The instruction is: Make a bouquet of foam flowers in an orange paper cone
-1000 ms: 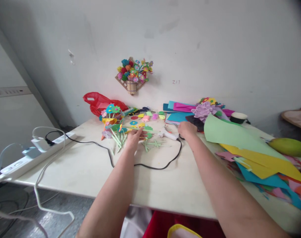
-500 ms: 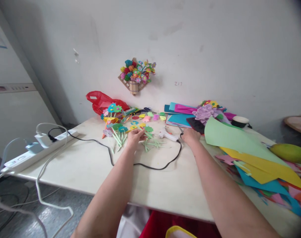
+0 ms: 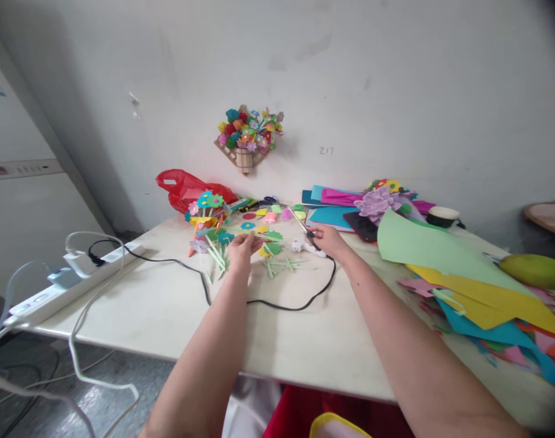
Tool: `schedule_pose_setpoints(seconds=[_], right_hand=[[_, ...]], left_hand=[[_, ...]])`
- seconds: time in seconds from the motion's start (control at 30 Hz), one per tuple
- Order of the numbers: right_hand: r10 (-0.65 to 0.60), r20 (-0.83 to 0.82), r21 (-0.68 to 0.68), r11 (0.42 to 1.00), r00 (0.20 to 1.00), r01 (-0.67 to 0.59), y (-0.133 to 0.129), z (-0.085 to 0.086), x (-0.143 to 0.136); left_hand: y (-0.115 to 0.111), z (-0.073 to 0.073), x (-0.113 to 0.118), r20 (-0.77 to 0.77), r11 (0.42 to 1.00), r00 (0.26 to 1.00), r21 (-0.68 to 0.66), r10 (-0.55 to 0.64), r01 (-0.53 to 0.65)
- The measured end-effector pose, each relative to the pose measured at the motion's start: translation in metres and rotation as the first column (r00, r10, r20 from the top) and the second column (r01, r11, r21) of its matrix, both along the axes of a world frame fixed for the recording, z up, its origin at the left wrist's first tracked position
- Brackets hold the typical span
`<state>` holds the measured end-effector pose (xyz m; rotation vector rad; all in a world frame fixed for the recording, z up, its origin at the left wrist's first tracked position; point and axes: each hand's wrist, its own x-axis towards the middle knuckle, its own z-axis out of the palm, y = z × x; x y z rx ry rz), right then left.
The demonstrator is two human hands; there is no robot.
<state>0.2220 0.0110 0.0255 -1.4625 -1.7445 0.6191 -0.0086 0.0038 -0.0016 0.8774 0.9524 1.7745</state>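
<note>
The table (image 3: 296, 353) carries all work items. Coloured sheets (image 3: 446, 258) are heaped along its right edge, presumably to leave the middle bare for handling. A power strip (image 3: 35, 304) lies along the left edge, probably so that the black cord (image 3: 296, 310) can reach the glue gun (image 3: 298, 246), which rests past mid-surface toward the far edge.

Right hand (image 3: 330, 241): fingers closed around the handles of the scissors (image 3: 310, 236), which are over the glue gun; the grip at the rear end appears chosen to leave the blades free. Left hand (image 3: 241, 248): thumb and fingertips narrowed on what looks like a green strip (image 3: 265, 238), seemingly pinched near one end so that the rest projects.

Scissors: long axis slanted, tips toward the far edge and the far-left corner; blade gap not discernible. Strip: long axis roughly parallel to the near edge, free end toward the right edge.
</note>
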Motion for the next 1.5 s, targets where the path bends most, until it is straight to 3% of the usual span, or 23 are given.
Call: schedule_pose_setpoints(seconds=[0.07, 0.13, 0.3, 0.47, 0.8, 1.13, 1.5], right_hand=[[0.144, -0.231, -0.045, 0.986, 0.962, -0.158, -0.005, 0.003, -0.007], [0.258, -0.349, -0.074, 0.951, 0.901, -0.301, -0.011, 0.006, -0.012], [0.432, -0.24, -0.233, 0.844, 0.869, -0.484, -0.023, 0.016, -0.017], [0.481, -0.156, -0.342, 0.793, 0.863, -0.504, -0.025, 0.015, -0.023], [0.429, -0.209, -0.281, 0.834, 0.879, -0.474, -0.02, 0.004, -0.034], [0.456, -0.206, -0.245, 0.833, 0.866, -0.497, -0.015, -0.001, -0.039], [0.436, -0.18, -0.204, 0.861, 0.882, -0.467, -0.01, -0.009, -0.042]], left_hand=[[-0.001, 0.002, 0.0, 0.02, 0.999, 0.999, 0.009, 0.035, -0.035], [0.0, 0.003, -0.001, 0.041, 0.998, 0.997, 0.006, 0.064, -0.064], [0.001, 0.003, -0.002, 0.094, 0.995, 0.991, 0.024, 0.092, -0.095], [0.0, 0.003, -0.002, 0.13, 0.997, 0.989, 0.03, 0.068, -0.072], [0.004, -0.001, -0.001, 0.172, 0.999, 0.984, 0.017, -0.038, 0.036], [0.0, 0.001, 0.005, 0.179, 0.989, 0.973, 0.0, -0.145, 0.147], [-0.001, 0.001, 0.006, 0.161, 0.992, 0.979, -0.019, -0.122, 0.127]])
